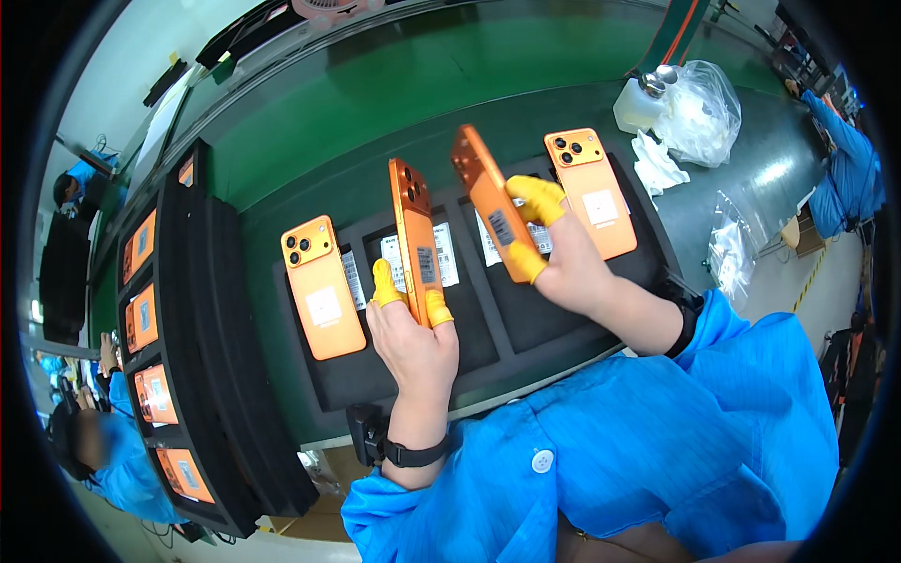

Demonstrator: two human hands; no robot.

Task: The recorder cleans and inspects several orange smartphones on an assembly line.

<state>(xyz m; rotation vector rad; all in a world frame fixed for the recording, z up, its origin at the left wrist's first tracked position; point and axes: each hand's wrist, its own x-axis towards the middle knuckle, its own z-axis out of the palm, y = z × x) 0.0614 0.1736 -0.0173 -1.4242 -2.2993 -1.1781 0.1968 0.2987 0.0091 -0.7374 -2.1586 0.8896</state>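
Observation:
My left hand (pixel 413 342), with yellow finger cots on, is closed round the edges of an orange smartphone (pixel 409 225) held upright and turned nearly edge-on. My right hand (pixel 563 253), also in yellow finger cots, grips a second orange smartphone (pixel 488 197), tilted and lifted above the tray. Both held phones carry a grey printed label low on the back. Beneath them lies a black foam tray (pixel 460 361) with compartments and white printed labels in it. Another orange phone (pixel 324 291) rests camera side up at the tray's left, and one more (pixel 593 192) at its right.
At the left, stacked black foam trays (pixel 211 375) hold several orange phones. A plastic bottle (pixel 638 103), a clear bag (pixel 702 113) and a crumpled white wipe (pixel 657 164) stand at the back right of the green bench (pixel 375 103). Co-workers in blue are at both sides.

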